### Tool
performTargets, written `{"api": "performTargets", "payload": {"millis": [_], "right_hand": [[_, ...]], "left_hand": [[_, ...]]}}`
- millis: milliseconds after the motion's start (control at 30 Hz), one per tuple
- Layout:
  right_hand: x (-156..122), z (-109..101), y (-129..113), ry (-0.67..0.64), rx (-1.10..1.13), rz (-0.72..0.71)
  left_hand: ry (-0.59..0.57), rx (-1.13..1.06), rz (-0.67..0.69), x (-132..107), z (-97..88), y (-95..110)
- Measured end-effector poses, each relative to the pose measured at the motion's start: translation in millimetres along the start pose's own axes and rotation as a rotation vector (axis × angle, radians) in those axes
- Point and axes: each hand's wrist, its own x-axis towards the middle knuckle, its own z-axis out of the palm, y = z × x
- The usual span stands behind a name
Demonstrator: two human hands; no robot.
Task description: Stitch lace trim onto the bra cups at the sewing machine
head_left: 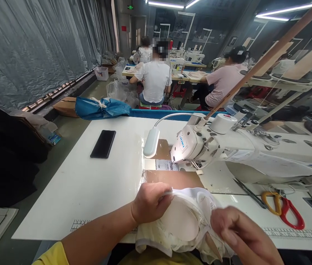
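Observation:
A white bra with a pale padded cup and lace parts hangs over the table's front edge, in front of the sewing machine. My left hand is closed in a pinch on the upper left edge of the cup. At the bra's right side is my right hand, slightly blurred, with its fingers curled together. What those fingers hold, if anything, is hidden. Under the machine's head, the needle area and metal plate are lit by a small lamp.
A black phone lies on the white table at left. To the right are tweezers and scissors with yellow and red handles. A blue cloth bundle sits beyond the table. Other people sit at machines ahead.

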Motion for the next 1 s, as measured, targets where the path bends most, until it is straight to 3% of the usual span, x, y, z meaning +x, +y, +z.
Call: {"api": "performTargets", "payload": {"millis": [67, 167, 233, 433, 567, 700, 833, 933, 1000], "right_hand": [[22.9, 3.4, -1.7, 0.086, -0.213, -0.019], [56.5, 10.2, 4.9, -0.053, -0.474, -0.007], [72.0, 14.1, 12.8, -0.121, -0.519, 0.031], [87.6, 21.3, 35.8, -0.186, -0.406, 0.043], [78.4, 31.4, 39.8, -0.084, -0.159, 0.174], [52.3, 43.0, 18.9, 0.022, 0.222, 0.249], [37.7, 41.5, -2.5, 0.03, 0.444, 0.188], [51.9, 29.4, 2.6, 0.14, 0.413, 0.055], [68.3, 22.2, 13.6, 0.169, 0.225, -0.015]], "left_hand": [[-0.045, -0.072, -0.106, 0.0, -0.1, -2.3], [-0.116, -0.265, -0.372, 2.4, -0.5, -9.2], [-0.146, -0.416, -0.541, 5.0, -0.8, -16.2], [-0.198, -0.759, -0.76, 13.3, -5.8, -33.6], [-0.26, -0.9, -0.904, 18.5, -14.9, -38.4], [-0.264, -0.789, -0.93, 20.9, -21.6, -42.8], [-0.329, -0.72, -0.874, 20.6, -22.4, -45.3], [-0.354, -0.752, -0.854, 19.2, -22.8, -45.5], [-0.368, -0.776, -0.838, 17.7, -23.6, -45.7]]}}
